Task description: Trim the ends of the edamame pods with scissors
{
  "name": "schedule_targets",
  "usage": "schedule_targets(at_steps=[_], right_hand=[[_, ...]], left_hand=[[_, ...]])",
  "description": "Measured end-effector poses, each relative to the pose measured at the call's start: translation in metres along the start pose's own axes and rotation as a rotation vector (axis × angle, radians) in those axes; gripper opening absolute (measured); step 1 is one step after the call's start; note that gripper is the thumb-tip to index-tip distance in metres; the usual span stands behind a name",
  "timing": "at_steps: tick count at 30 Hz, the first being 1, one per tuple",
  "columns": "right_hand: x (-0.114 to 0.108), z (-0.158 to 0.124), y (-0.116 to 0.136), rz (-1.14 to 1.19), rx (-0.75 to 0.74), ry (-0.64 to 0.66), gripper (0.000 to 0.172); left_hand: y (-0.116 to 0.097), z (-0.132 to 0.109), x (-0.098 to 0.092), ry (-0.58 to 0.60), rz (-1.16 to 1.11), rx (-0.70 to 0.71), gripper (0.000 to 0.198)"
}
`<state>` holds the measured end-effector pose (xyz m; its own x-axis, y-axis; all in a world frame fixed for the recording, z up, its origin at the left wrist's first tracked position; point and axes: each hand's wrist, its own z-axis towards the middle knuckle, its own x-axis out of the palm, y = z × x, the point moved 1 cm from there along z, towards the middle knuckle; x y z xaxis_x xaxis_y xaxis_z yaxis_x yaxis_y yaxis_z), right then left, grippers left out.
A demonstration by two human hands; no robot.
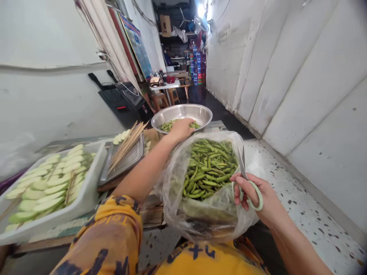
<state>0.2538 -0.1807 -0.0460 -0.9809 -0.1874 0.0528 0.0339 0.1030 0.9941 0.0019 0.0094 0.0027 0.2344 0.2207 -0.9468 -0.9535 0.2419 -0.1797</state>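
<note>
My left hand [181, 130] reaches over the near rim of a steel basin [183, 108], above cut green pods [168, 125]. Its fingers are mostly hidden behind the back of the hand, so I cannot see whether they hold anything. In my right hand [265, 196] is a pair of scissors [242, 165] with pale green handles, blades pointing up and slightly apart. Close in front of me, a clear plastic bag [174, 191] stands wide, full of green bean pods [209, 164]. The scissors are at the bag's right edge.
To the left, a white tub [99, 168] holds sliced pale green vegetables [53, 187] on sticks. Beside it, wooden skewers [129, 145] lie across a metal tray [137, 154]. A white wall [309, 95] runs along the right; a small table [169, 85] stands farther back.
</note>
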Motion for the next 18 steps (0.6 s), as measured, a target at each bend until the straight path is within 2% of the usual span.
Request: schedule_targets(at_steps=[2, 4, 6, 9, 10, 13, 15, 18], right_hand=[[-0.002, 0.004, -0.004, -0.006, 0.019, 0.01, 0.038], [-0.002, 0.01, -0.004, -0.047, 0.028, 0.046, 0.037], [0.001, 0.019, -0.003, -0.13, -0.01, 0.078, 0.035], [0.009, 0.039, -0.001, -0.285, -0.121, 0.05, 0.032], [0.012, 0.046, -0.001, -0.297, -0.107, 0.052, 0.034], [0.016, 0.063, -0.004, -0.227, 0.063, 0.107, 0.04], [0.016, 0.069, -0.005, -0.181, 0.138, 0.144, 0.041], [0.014, 0.071, -0.006, -0.177, 0.172, 0.177, 0.042]], left_hand=[[-0.019, -0.017, 0.014, 0.188, 0.025, 0.159, 0.026], [-0.032, -0.029, 0.025, 0.257, 0.105, 0.174, 0.023], [-0.036, -0.033, 0.032, 0.25, 0.161, 0.109, 0.029], [-0.032, -0.034, 0.038, 0.242, 0.112, 0.057, 0.033], [-0.03, -0.035, 0.039, 0.227, 0.064, 0.051, 0.029], [-0.027, -0.043, 0.041, 0.118, -0.146, 0.039, 0.016], [-0.028, -0.05, 0.042, 0.048, -0.311, 0.047, 0.016], [-0.033, -0.061, 0.043, 0.016, -0.485, 0.068, 0.019]])
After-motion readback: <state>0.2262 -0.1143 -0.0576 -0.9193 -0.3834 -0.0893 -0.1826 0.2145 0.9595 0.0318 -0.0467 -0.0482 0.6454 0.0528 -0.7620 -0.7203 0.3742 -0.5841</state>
